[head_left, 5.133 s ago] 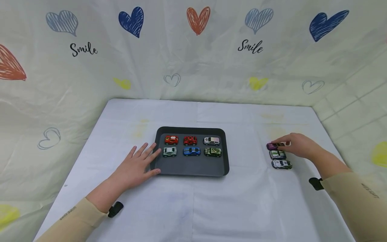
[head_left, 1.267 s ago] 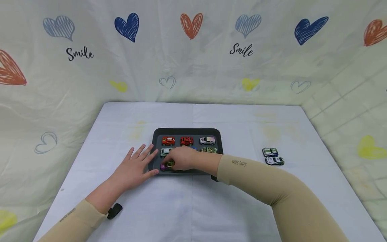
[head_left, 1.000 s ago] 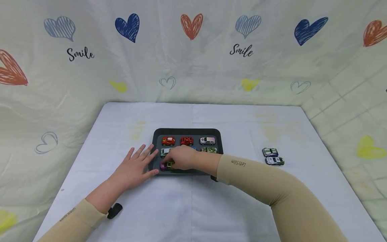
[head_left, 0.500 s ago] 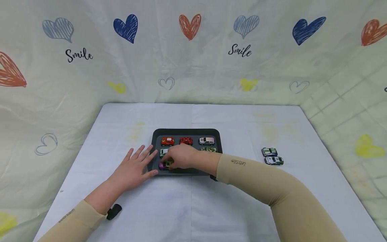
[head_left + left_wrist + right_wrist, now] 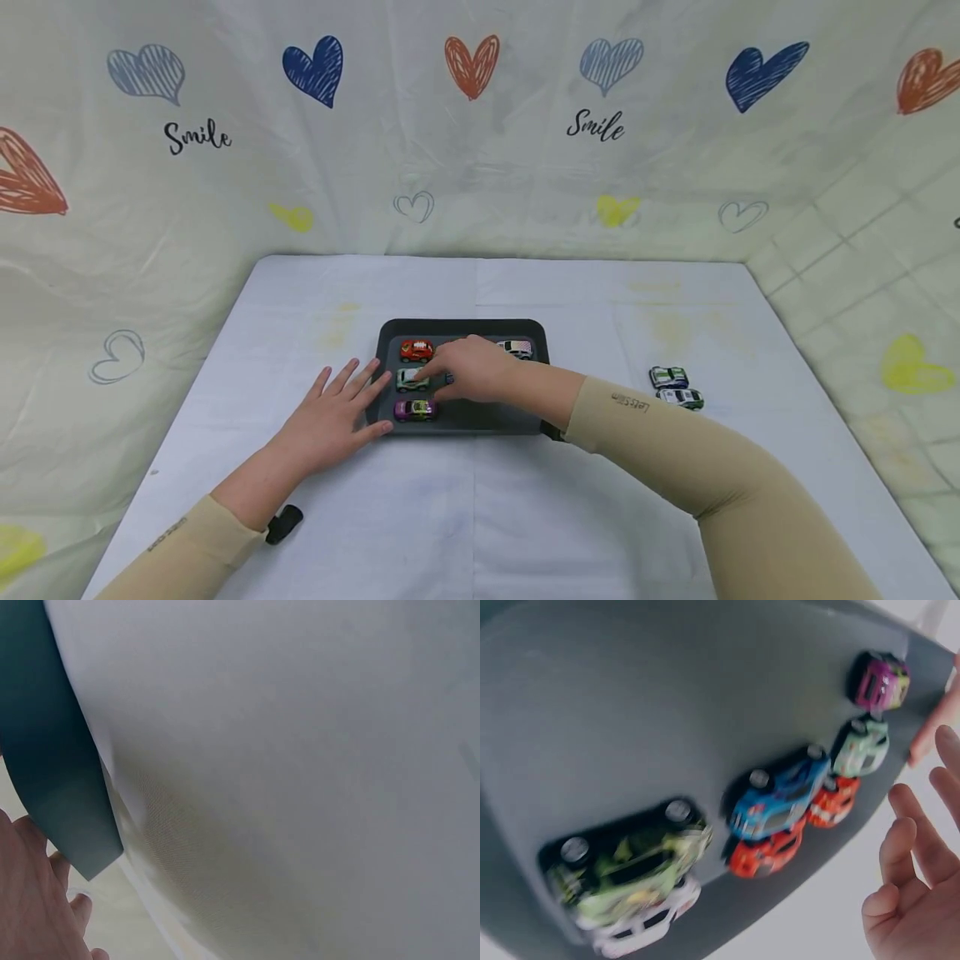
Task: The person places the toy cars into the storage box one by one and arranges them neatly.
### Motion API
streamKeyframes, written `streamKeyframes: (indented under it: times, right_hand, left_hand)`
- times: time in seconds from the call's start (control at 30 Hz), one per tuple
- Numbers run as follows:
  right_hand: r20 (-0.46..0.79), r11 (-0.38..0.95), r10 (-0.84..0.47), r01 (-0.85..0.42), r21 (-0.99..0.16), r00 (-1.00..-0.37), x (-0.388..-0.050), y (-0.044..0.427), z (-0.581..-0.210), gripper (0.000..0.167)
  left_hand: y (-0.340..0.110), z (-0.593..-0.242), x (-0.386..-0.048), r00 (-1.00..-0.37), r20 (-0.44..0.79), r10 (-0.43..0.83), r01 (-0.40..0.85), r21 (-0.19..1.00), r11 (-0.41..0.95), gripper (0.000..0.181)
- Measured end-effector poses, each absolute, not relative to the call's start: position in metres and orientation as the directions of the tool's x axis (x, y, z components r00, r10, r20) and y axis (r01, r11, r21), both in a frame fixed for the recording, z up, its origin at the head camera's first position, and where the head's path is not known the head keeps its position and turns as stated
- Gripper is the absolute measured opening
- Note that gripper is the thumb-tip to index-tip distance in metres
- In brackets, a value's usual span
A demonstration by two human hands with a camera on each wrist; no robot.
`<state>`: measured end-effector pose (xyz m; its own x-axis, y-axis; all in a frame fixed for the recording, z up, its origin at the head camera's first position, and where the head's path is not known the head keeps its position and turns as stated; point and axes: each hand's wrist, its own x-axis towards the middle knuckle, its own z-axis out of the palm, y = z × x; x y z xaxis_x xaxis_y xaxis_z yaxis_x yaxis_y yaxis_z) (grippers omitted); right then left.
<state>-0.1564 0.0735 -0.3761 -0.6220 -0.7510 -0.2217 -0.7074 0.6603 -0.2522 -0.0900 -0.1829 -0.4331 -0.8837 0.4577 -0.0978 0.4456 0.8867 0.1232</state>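
My left hand (image 5: 330, 421) lies with spread fingers at the left rim of the dark grey tray (image 5: 487, 423). Above the tray hovers my right hand (image 5: 480, 371), fingers loosely bent and apart, holding nothing in the right wrist view. A purple toy car (image 5: 415, 410) sits in the tray's near left corner. Behind it stand a pale green car (image 5: 412, 380) and a red car (image 5: 416, 350). The right hand hides part of the rest in the head view; the right wrist view shows a blue car (image 5: 780, 796), another red car (image 5: 769, 853) and a camouflage car (image 5: 634, 874).
On the white-covered table (image 5: 375, 533), to the right of the tray, two more toy cars sit close together: a green-and-white car (image 5: 669, 377) and a silver-white car (image 5: 681, 398). A white car (image 5: 516, 348) stands in the tray's far right part. A heart-printed cloth (image 5: 510, 167) hangs behind.
The right hand took the purple car from the group at right and brought it to the tray's near left corner. It has since let go and moved up and right. The left hand stays put.
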Motion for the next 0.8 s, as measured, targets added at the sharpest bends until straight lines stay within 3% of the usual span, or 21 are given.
streamKeyframes:
  times: [0.37, 0.57, 0.8]
  right_hand:
    - [-0.075, 0.680, -0.704, -0.640, -0.358, -0.706, -0.159, 0.141, -0.368, 0.041]
    - [-0.076, 0.727, -0.635, -0.562, -0.394, -0.768, -0.155, 0.189, -0.365, 0.042]
    - [-0.121, 0.813, -0.534, -0.469, -0.345, -0.837, -0.148, 0.255, -0.369, 0.042]
  left_hand:
    - [-0.183, -0.437, -0.091, -0.886, -0.089, 0.456, 0.442, 0.143, 0.886, 0.081]
    - [-0.184, -0.438, -0.092, -0.884, -0.086, 0.459, 0.447, 0.133, 0.885, 0.082]
    - [-0.185, -0.439, -0.092, -0.884, -0.079, 0.460, 0.449, 0.125, 0.885, 0.081]
